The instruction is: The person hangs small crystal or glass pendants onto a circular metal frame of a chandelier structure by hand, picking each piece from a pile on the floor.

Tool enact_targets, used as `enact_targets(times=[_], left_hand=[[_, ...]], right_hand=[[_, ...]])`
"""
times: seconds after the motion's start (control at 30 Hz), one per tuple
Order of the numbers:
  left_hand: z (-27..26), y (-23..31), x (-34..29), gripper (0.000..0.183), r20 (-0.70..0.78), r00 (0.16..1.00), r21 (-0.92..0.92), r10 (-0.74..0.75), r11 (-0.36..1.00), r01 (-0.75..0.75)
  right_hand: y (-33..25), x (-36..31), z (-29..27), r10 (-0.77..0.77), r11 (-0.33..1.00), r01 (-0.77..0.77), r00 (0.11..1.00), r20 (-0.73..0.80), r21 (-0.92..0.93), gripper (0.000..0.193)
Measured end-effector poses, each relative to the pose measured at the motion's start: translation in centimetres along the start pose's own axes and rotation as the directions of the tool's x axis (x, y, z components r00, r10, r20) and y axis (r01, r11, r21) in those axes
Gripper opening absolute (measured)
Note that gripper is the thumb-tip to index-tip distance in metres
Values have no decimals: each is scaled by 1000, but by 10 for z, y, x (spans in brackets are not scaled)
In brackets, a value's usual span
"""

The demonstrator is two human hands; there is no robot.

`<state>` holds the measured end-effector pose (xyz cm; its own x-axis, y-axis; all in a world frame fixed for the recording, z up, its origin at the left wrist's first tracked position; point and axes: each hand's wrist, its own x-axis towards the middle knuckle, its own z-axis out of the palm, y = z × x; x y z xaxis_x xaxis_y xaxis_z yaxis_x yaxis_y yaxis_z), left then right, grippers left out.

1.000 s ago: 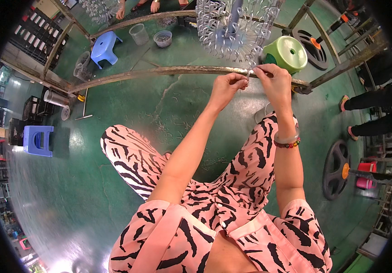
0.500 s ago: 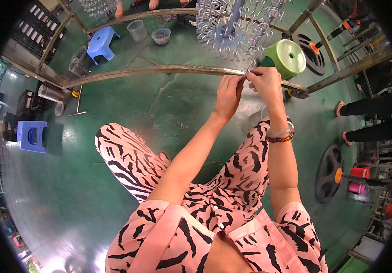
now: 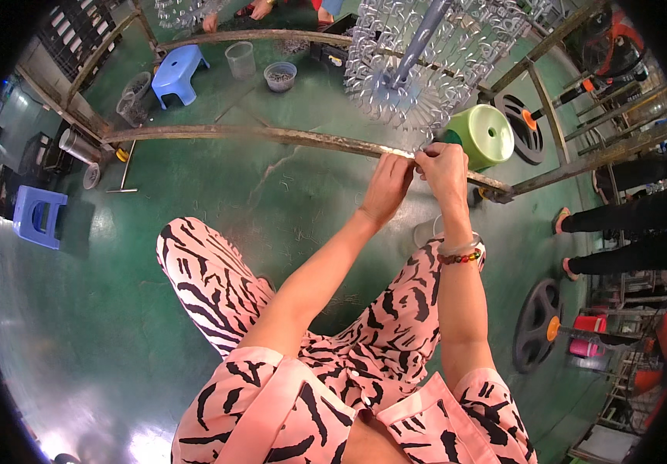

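Observation:
My left hand [image 3: 388,188] and my right hand [image 3: 445,176] meet at the front bar [image 3: 295,135] of a worn metal frame, with fingertips almost touching. Both are closed in a pinch; whatever lies between the fingers is too small and too hidden to make out. Just beyond them hangs a round rack [image 3: 395,81] crowded with silvery bent metal hooks, around a grey-blue central rod [image 3: 424,39]. Its lowest hooks come down close to my right fingertips. A bangle and a beaded bracelet [image 3: 459,257] circle my right wrist.
Right of the rack lies a green stool [image 3: 482,138]. Beyond the bar are a blue stool [image 3: 179,75], a clear bucket [image 3: 241,60] and a tub of small parts [image 3: 280,76]. Another person's legs [image 3: 620,220] stand at right, near a black wheel-shaped base [image 3: 538,325].
The whole view has shifted slightly, so the bar and both hands appear lower. My hands stay together at the same stretch of bar, fingers still pinched.

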<state>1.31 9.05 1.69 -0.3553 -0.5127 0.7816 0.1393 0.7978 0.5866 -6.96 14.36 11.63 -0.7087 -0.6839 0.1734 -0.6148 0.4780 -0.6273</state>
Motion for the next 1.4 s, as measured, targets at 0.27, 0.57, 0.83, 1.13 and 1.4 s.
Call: enact_targets(times=[0.27,0.57,0.83,1.13,1.4], left_hand=[[-2,-55,5,36,443,459,-687,-770,38,726],[0,-78,37,27,701,444,-617,-557,-163,770],[8,-76,50,17,702,357,-560,-617,-166,812],[3,-72,53,14,619,345,-544,-706,-68,836],[13,-71,51,12,570,351,-604,-743,-89,792]], right_hand=[[5,31,0,64,995,-69,995,79,73,15],[-1,58,5,129,991,-132,989,79,33,13],[8,61,9,19,999,-22,996,-85,-30,16],[5,73,15,23,999,-25,998,67,29,18],[14,87,24,-3,991,5,1000,16,-135,17]])
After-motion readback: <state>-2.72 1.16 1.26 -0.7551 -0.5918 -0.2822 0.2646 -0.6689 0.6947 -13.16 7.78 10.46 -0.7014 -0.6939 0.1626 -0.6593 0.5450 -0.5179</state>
